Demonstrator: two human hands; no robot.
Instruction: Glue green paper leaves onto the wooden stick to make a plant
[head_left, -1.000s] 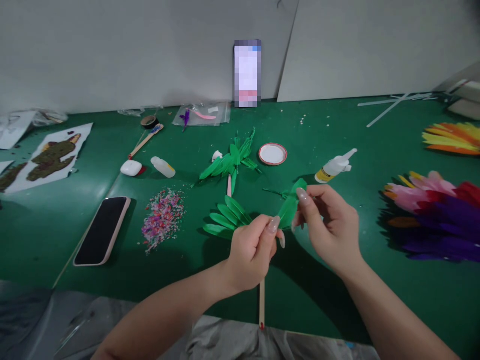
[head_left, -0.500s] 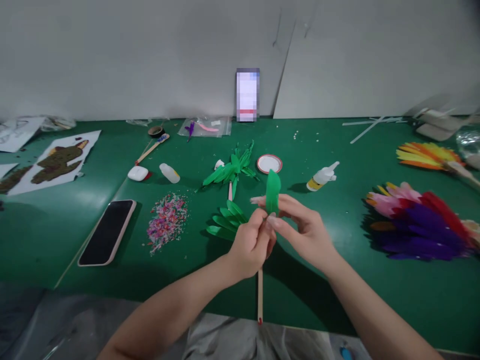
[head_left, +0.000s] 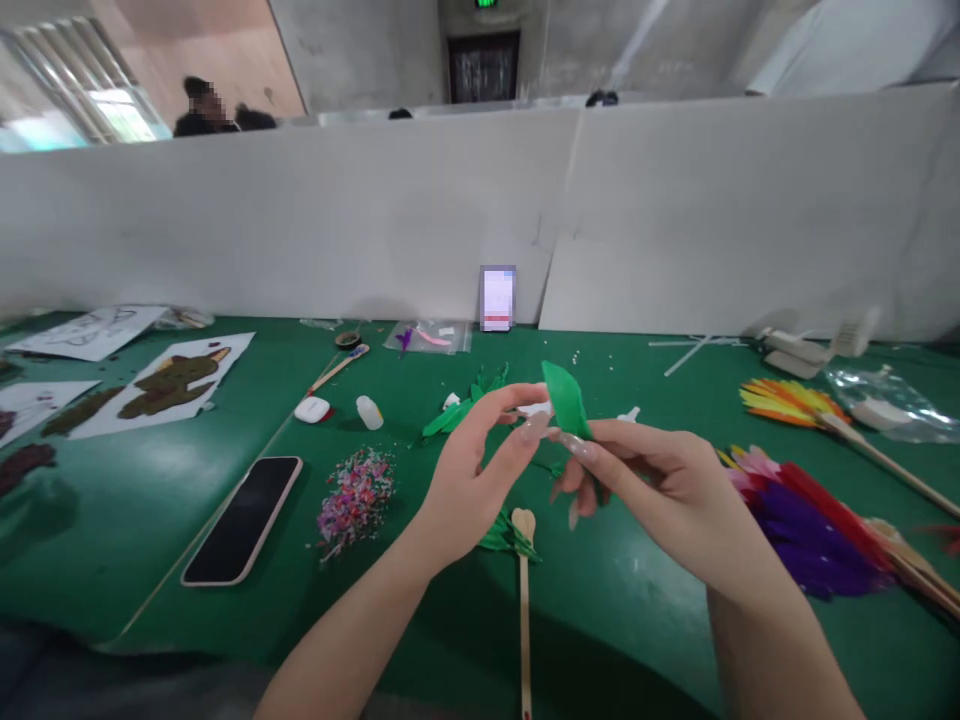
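A green feather (head_left: pixel 566 398) stands upright between my hands, pinched at its lower end by the thumb and fingers of my right hand (head_left: pixel 637 475). My left hand (head_left: pixel 480 465) is curved beside it, thumb and fingertips close to the feather's left edge; contact is unclear. Below them a wooden stick (head_left: pixel 525 620) with a heart-shaped head lies on the green table (head_left: pixel 615 620), green feathers attached at its left. Behind my left hand is a bunch of green feathers (head_left: pixel 448 418), partly hidden.
A phone (head_left: pixel 244 520), a heap of pink bits (head_left: pixel 356 500) and a small white bottle (head_left: pixel 369 412) lie left. Purple and red feathers (head_left: pixel 814 530) and a yellow-orange feather fan (head_left: pixel 791 400) are right. A lit phone (head_left: pixel 498 300) leans on the back panel.
The view has tilted up. My left hand has let go of the stick, which now lies on the table. The single feather has stayed in my right hand, now raised off the stick.
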